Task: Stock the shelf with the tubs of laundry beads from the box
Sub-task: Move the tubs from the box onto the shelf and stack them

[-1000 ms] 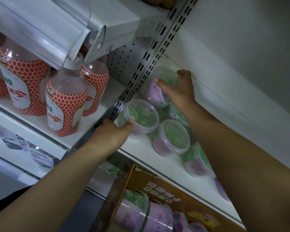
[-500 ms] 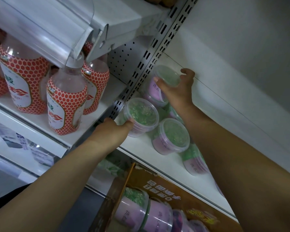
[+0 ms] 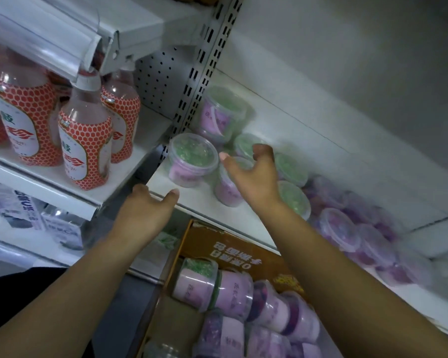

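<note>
Above the box (image 3: 217, 245), the left hand (image 3: 145, 210) and right hand (image 3: 251, 174) hover, each grip apart and empty; best take one tub (image 3: 193, 282) per hand, by its sides.

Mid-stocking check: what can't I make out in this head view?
Head view:
- Green tubs behind the right hand: the hand covers some, so no reliable count.
- Purple tubs at far right: blurred, labels unreadable.
- Box: cut off by the bottom edge, so the remaining tubs cannot be counted.
</note>
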`<control>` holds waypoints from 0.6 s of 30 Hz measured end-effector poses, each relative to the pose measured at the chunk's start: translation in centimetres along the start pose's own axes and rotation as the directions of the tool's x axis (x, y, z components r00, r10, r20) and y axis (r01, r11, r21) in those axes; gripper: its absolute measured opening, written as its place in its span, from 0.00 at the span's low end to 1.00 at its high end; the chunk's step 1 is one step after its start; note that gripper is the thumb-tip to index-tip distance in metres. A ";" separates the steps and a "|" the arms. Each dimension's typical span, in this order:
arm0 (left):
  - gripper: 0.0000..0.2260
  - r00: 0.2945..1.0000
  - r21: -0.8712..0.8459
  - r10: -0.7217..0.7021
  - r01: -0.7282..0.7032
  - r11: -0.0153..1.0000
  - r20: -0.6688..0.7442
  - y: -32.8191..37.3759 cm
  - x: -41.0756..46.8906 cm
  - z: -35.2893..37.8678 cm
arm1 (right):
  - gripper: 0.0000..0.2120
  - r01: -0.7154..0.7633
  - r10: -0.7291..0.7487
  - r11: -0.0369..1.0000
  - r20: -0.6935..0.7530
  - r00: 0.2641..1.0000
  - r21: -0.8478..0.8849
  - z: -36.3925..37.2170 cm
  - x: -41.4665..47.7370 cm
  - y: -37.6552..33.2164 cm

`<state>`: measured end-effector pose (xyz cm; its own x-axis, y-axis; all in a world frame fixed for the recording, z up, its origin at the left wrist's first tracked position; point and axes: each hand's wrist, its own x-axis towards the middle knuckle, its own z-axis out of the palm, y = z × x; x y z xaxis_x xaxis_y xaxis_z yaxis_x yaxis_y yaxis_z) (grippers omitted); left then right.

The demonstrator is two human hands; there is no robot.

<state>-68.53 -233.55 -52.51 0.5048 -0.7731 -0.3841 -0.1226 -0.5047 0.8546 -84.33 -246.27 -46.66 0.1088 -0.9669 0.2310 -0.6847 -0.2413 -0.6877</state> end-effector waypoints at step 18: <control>0.19 0.959 0.528 -0.059 -0.101 0.843 0.277 -8.4 -11.8 1.4 | 0.24 -0.158 0.195 0.980 0.394 0.898 -0.124 -5.6 -24.9 8.1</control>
<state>-74.63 -220.72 -55.67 0.2551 -0.8181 -0.5155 -0.6057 -0.5507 0.5743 -96.57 -223.70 -54.15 0.2483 -0.9483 -0.1975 -0.7773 -0.0734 -0.6248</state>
